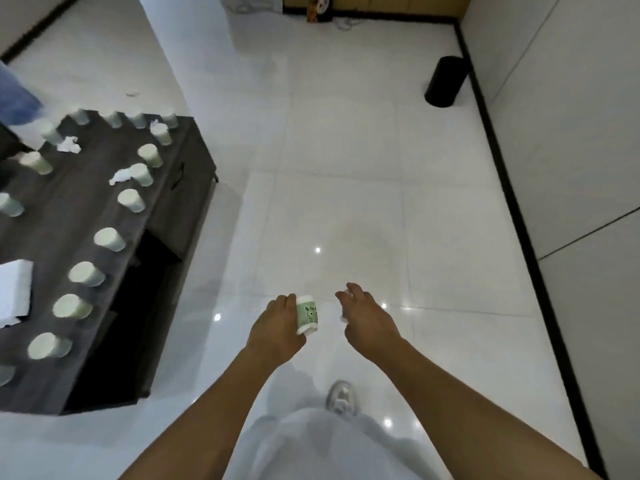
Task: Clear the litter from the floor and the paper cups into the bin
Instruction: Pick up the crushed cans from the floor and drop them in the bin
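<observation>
Nearest, at six o'clock, a pale shoe [342,398] stands on the white tiled floor [346,209] below two outstretched bare arms. Just beyond it, the left hand [277,323] is curled round a paper cup [307,314] with a green deer print — the cup lies on its side in the grip, its mouth turned away, so what it holds cannot be seen. Beside it, the right hand [369,315] has its fingers bent around a small white scrap of litter [344,318], only the edges showing.

At nine o'clock stands a dark low table [104,216] with many pale green cups [109,239] ranged along its edges; their contents are too blurred to tell. Crumpled white tissues [120,176] lie among them, and a white box [14,289] sits at the left border.

Farther off, at eleven o'clock, one more scrap [132,93] lies on the floor. At one o'clock, a black bin [445,81] stands against the dark skirting — well apart from both hands, its inside hidden.
</observation>
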